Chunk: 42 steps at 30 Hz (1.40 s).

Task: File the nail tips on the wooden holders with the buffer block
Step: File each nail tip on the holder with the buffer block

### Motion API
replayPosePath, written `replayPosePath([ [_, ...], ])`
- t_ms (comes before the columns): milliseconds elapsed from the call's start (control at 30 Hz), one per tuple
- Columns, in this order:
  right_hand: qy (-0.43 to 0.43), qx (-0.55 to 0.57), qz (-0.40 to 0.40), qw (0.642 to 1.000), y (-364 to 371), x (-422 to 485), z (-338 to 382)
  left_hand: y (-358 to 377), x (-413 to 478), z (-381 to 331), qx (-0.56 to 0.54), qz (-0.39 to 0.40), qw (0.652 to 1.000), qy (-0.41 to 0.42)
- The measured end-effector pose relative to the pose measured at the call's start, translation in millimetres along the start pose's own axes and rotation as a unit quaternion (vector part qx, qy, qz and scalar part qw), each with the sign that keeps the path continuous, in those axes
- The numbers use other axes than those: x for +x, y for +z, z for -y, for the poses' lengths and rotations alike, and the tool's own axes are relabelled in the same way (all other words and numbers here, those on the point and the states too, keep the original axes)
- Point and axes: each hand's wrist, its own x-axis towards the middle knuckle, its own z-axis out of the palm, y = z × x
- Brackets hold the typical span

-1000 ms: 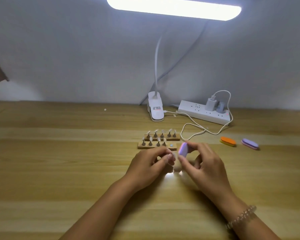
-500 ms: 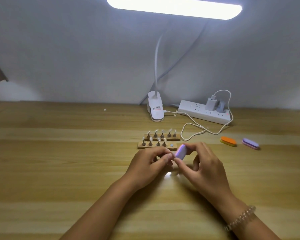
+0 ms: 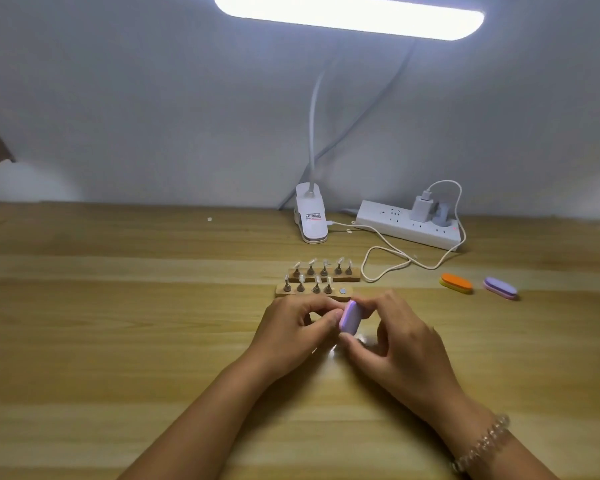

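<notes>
The right hand [image 3: 406,344] grips a purple buffer block [image 3: 350,317] between thumb and curled fingers, holding it on edge just above the wooden table [image 3: 118,341]. The left hand [image 3: 288,337] is curled, its thumb and forefinger tips pressed together against the block's left face. Whether they pinch anything cannot be told.

Just beyond the hands lie two wooden holders, side by side and touching. The near wooden holder [image 3: 281,293] carries four upright nail tips [image 3: 301,278] and one bare metal disc [image 3: 342,291] at its right end. The far wooden holder [image 3: 354,278] carries five.

To the right, well apart from the hands, an orange buffer block [image 3: 456,283] and a second purple buffer block [image 3: 499,287] lie near each other. A clip lamp [image 3: 310,223], a power strip [image 3: 409,228] and a looping white cable [image 3: 395,258] sit by the wall. A bead bracelet [image 3: 482,445] circles the right wrist.
</notes>
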Motion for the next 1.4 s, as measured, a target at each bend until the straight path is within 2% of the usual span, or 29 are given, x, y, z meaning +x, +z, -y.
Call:
replayPosePath([
  [333, 0.003, -0.003, -0.032, 0.999, 1.8, 0.2, -1.7, 0.0, -0.5, -0.3, 0.009, -0.001, 1.000, 0.008],
  [433, -0.018, -0.006, -0.009, 1.000, 3.7, -1.3, -0.8, 0.3, -1.1, -1.6, 0.010, 0.004, 1.000, 0.011],
  [567, 0.063, 0.063, -0.093, 0.992, -0.5, 2.6, -9.7, 1.5, -1.4, -2.0, 0.008, -0.011, 1.000, 0.011],
  [700, 0.005, 0.046, 0.009, 0.999, 0.8, -0.9, -3.9, 0.7, -1.6, -3.0, 0.017, -0.003, 1.000, 0.018],
  [800, 0.030, 0.033, -0.003, 0.999, 0.3, 1.8, -4.3, 0.6, -2.0, -1.2, 0.025, -0.004, 0.999, 0.022],
  [900, 0.007, 0.040, 0.022, 0.999, 1.5, -0.1, -3.6, 1.8, -1.8, 0.4, 0.032, 0.004, 0.999, 0.027],
  [1033, 0.104, 0.107, -0.086, 0.985, -2.3, 6.2, -13.2, 3.7, -2.2, 2.0, -0.010, -0.004, 1.000, 0.015],
  [1067, 0.117, 0.119, -0.091, 0.982, -2.9, 6.8, -15.0, 4.2, -2.3, 2.0, -0.021, -0.003, 1.000, 0.010],
  [1233, 0.027, 0.109, 0.029, 0.993, -0.1, 0.1, -2.4, 4.1, -2.1, 3.6, 0.034, 0.011, 0.999, 0.038],
  [1333, 0.061, 0.070, 0.012, 0.996, -1.9, 3.5, -4.9, 2.6, -1.7, 4.3, 0.032, 0.016, 0.998, 0.044],
  [1400, 0.027, 0.047, 0.024, 0.998, -2.5, 1.9, -2.3, 2.6, -1.7, 4.6, 0.041, 0.019, 0.998, 0.049],
])
